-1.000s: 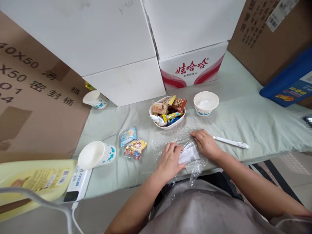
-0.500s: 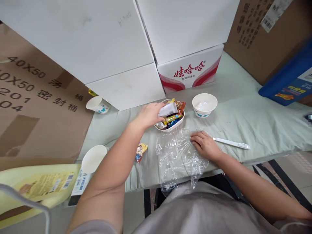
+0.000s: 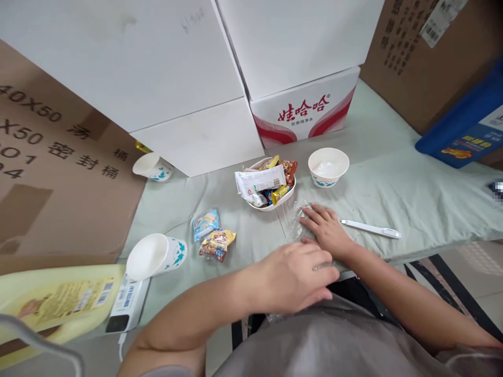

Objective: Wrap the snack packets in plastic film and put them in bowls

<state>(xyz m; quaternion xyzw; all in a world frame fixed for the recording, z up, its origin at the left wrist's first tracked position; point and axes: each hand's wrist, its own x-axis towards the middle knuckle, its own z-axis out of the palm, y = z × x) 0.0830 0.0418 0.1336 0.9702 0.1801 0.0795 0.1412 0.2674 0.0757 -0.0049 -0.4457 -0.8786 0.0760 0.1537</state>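
A clear, crumpled plastic bag (image 3: 297, 222) lies at the bench's front, partly hidden by both hands. My right hand (image 3: 328, 229) rests on it, palm down with the fingers spread. Closer to my body, my left hand (image 3: 296, 275) is curled over more of the clear plastic, some of which shows by its fingers. Ahead of them stands an oval white bowl (image 3: 275, 207) full of wrapped snacks. A long white packet (image 3: 261, 179) lies across its top. Right of my right hand is a slim white utility knife (image 3: 371, 229), touched by neither hand.
A paper bowl (image 3: 329, 166) with clear plastic inside stands beyond my right hand. Several small snack packets (image 3: 214, 235) and a tipped paper cup (image 3: 157, 256) lie left. Another paper cup (image 3: 153, 167) lies behind. White boxes (image 3: 204, 139) form the back wall; a blue container (image 3: 459, 136) stands right.
My left hand has let go of the white packet on the snack bowl and come back beside my right hand. The spread-out plastic is now bunched under my hands.
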